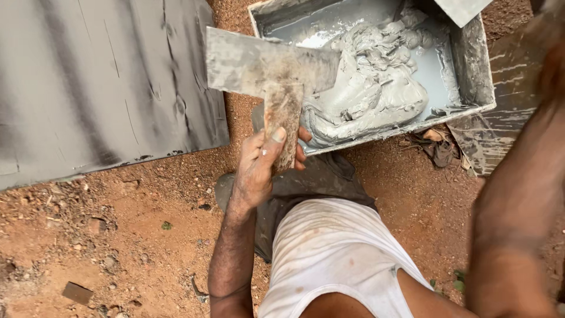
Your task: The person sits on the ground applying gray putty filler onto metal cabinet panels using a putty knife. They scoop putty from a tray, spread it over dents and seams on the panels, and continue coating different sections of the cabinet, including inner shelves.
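The left hand [259,168] is wrapped around the grey, putty-caked handle of a broad flat metal scraper [268,65], fingers curled tight around the handle and the thumb pressed along its front. The scraper's wide rectangular blade sits at the far end of the handle, held just above the near left corner of a rectangular metal tray [474,65] that holds a heap of wet grey putty [371,88]. The tray stands on reddish-brown dirt ground [141,235] at the far right of the scene. To the left lies a large grey-coated sheet [100,82], streaked with darker bands, its near edge resting on the dirt. The right forearm [518,200] rises blurred along the right side; its hand is out of view, so I cannot tell how those fingers are set. A small dark flat piece [77,292] lies on the ground near left.
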Available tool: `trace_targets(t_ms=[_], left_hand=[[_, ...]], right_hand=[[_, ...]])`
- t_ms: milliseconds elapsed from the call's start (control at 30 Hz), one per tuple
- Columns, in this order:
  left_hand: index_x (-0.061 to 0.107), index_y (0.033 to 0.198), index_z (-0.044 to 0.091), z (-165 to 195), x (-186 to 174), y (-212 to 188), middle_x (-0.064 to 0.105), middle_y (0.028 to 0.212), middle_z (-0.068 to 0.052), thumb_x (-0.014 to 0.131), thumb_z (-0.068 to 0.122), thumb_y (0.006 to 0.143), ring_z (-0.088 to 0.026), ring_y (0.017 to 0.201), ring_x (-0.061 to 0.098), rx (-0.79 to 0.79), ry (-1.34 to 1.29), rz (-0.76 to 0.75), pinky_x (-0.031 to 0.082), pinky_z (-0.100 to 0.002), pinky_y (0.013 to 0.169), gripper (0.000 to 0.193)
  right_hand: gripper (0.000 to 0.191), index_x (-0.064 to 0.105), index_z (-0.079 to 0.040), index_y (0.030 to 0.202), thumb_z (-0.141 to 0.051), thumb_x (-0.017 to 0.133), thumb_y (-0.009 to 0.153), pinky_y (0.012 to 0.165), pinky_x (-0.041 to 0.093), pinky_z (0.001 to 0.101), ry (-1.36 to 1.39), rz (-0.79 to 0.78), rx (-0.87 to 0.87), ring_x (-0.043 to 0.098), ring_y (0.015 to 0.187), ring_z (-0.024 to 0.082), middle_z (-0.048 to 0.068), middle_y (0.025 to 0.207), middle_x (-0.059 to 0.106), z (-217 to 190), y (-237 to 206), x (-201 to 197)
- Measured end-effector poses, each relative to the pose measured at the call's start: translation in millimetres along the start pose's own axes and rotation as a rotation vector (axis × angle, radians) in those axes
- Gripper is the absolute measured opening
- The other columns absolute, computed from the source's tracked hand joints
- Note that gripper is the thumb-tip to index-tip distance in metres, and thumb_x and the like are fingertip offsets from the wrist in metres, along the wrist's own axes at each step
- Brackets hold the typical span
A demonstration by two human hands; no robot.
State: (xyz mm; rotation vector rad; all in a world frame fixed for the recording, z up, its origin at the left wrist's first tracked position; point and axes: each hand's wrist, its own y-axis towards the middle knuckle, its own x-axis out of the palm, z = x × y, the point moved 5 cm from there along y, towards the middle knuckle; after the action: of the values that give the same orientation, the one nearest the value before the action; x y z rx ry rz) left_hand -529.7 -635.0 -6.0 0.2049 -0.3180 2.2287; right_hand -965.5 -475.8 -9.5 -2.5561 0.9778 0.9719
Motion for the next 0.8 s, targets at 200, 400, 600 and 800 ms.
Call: trace_targets(t_ms=[200, 400, 600, 800], left_hand=[[0.065, 0.120, -0.007, -3, 2, 3, 0.071, 0.096, -0.012, 0.040, 0.041, 0.112, -0.016, 0.081, 0.069, 0.020, -0.062, -0.004, 0.063, -0.032, 0.075, 0.055], [0.066, 0.119, -0.002, 1, 11, 8, 0.071, 0.092, -0.009, 0.039, 0.046, 0.112, -0.015, 0.080, 0.071, 0.034, 0.003, -0.064, 0.063, -0.031, 0.076, 0.055], [0.059, 0.076, 0.007, -4, 17, 36, 0.046, 0.060, -0.001, 0.036, 0.053, 0.111, -0.010, 0.046, 0.046, 0.091, 0.513, -0.023, 0.044, -0.033, 0.041, 0.062], [0.053, 0.079, 0.014, -25, 50, 67, 0.043, 0.059, 0.006, 0.025, 0.066, 0.108, -0.006, 0.045, 0.044, 0.182, 0.451, -0.257, 0.041, -0.029, 0.037, 0.066]], right_hand=[[0.057, 0.061, -0.022, 0.143, -0.058, 0.058, 0.099, 0.108, 0.051, 0.0475, 1.135, 0.168, 0.303, 0.054, 0.134, 0.021, 0.004, 0.145, 0.059, 100, -107, 120], [0.055, 0.030, -0.017, 0.145, -0.027, 0.061, 0.101, 0.093, 0.064, 0.0332, 0.737, 0.561, 0.122, 0.052, 0.122, 0.019, 0.008, 0.138, 0.041, 104, -157, 155], [0.035, 0.046, -0.007, 0.128, 0.001, 0.064, 0.099, 0.074, 0.047, 0.0276, 0.233, 0.754, -0.375, 0.045, 0.092, 0.019, 0.005, 0.109, 0.044, -2, -242, 147], [0.024, 0.050, -0.011, 0.117, -0.011, 0.063, 0.097, 0.069, 0.067, 0.0326, 0.574, 0.451, -0.403, 0.070, 0.089, 0.014, 0.004, 0.105, 0.060, -84, -197, 100]])
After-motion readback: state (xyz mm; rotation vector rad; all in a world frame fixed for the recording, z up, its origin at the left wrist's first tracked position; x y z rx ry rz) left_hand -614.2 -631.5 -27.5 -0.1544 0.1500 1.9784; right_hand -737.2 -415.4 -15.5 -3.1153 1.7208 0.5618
